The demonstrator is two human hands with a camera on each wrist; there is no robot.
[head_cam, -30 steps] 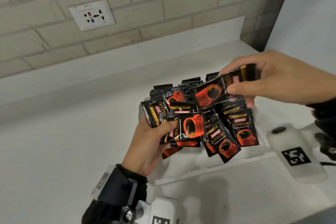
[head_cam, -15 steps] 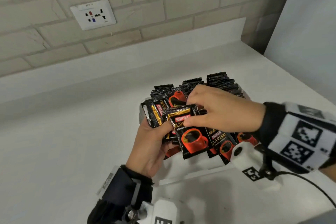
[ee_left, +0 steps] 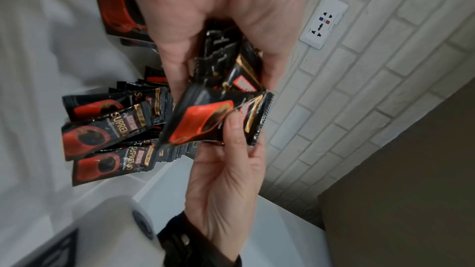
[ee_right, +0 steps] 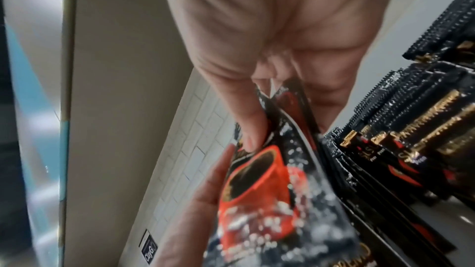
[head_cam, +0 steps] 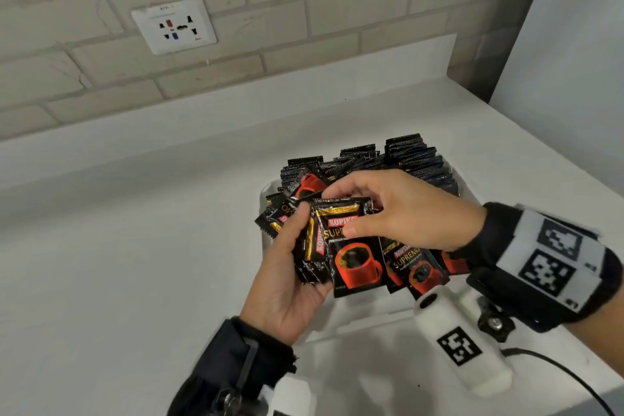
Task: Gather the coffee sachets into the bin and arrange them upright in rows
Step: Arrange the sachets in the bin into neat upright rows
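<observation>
My left hand [head_cam: 297, 240] grips a small stack of black-and-red coffee sachets [head_cam: 312, 257] just above the near left part of the white bin [head_cam: 351, 322]. My right hand [head_cam: 354, 213] pinches the front sachet [head_cam: 358, 263] of that stack, thumb on its face and fingers curled over its top edge. The left wrist view shows the held stack [ee_left: 226, 68] and the front sachet [ee_left: 205, 123] between both hands. In the right wrist view my thumb lies on that sachet [ee_right: 259, 186]. Upright rows of sachets [head_cam: 408, 155] fill the back of the bin; several loose ones [head_cam: 418, 267] lean at the front.
The bin stands on a white counter [head_cam: 135, 263] against a brick wall with a socket plate [head_cam: 174, 25]. A white panel [head_cam: 574, 61] rises at the right. Wrist cameras with marker tags [head_cam: 459, 344] and a cable [head_cam: 553, 365] hang below my hands.
My right hand has brought a sachet from up on the right down to the stack in my left hand and now holds it against the stack's front. The left hand has stayed put.
</observation>
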